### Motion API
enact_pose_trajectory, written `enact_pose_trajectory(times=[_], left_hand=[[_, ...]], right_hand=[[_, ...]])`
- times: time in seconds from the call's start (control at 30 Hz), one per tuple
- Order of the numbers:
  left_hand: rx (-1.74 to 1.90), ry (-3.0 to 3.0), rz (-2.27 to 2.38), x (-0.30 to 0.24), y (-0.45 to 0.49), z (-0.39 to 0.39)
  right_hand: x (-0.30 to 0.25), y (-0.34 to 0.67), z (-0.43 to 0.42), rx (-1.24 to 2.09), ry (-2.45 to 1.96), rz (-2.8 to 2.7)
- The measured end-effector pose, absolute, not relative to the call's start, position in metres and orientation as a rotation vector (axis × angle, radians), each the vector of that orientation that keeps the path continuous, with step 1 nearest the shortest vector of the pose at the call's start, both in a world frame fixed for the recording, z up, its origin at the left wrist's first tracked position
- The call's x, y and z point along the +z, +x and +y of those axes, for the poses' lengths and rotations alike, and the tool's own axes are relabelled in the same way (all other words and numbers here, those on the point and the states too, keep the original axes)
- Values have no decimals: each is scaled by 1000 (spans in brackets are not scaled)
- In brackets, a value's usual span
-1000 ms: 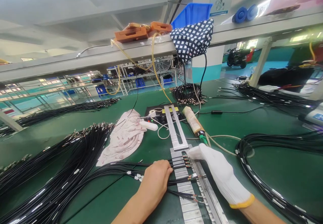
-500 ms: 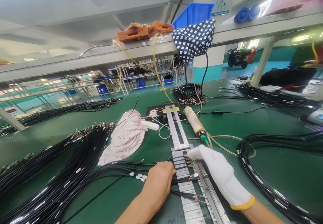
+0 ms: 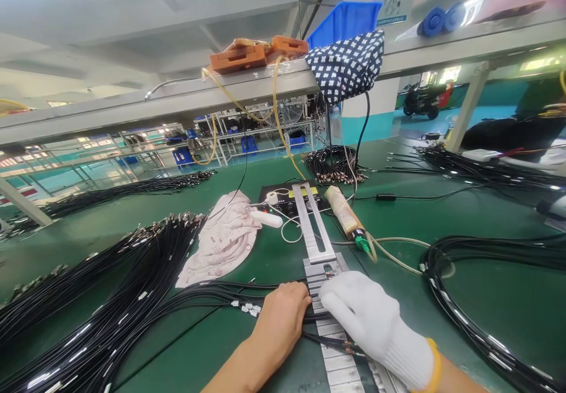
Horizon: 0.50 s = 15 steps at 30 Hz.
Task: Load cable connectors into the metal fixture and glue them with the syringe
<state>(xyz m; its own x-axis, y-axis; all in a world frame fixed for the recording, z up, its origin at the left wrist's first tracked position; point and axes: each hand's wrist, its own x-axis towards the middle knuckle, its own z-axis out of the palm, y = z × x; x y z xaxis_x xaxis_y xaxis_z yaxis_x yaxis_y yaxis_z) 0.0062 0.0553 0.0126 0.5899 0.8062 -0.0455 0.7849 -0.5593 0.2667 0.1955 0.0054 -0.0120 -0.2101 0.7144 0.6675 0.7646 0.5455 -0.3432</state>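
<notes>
My bare left hand (image 3: 285,316) is closed around several black cables (image 3: 212,291), just left of a slotted metal fixture (image 3: 338,357). The cables run across the fixture's grooves, with their metal-tipped ends on its right side. My right hand (image 3: 365,310), in a white knit glove with a yellow cuff, lies over those ends with its fingers bent together on them. The glove hides the fingertips' exact grip. Small white labels (image 3: 246,308) sit on the cables left of my bare hand. A slotted metal plate (image 3: 313,222) extends from the fixture's far end.
Thick bundles of black cables (image 3: 128,287) cover the left of the green table, and a coil (image 3: 446,281) lies at right. Beyond the fixture are a pinkish cloth (image 3: 223,239), a black control box (image 3: 276,195) and a tape-wrapped handle tool (image 3: 345,213). A metal shelf beam (image 3: 177,101) crosses above.
My gloved right hand has moved from the fixture's upper right edge toward me and left, now covering cable ends that showed before. My left hand keeps its place on the cables.
</notes>
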Motion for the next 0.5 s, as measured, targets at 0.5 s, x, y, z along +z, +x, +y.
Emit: enact_pose_trajectory(times=[0.5], left_hand=[[223, 2523, 1257, 7, 4, 57]], right_hand=[[-20, 196, 3, -251, -1271, -2134]])
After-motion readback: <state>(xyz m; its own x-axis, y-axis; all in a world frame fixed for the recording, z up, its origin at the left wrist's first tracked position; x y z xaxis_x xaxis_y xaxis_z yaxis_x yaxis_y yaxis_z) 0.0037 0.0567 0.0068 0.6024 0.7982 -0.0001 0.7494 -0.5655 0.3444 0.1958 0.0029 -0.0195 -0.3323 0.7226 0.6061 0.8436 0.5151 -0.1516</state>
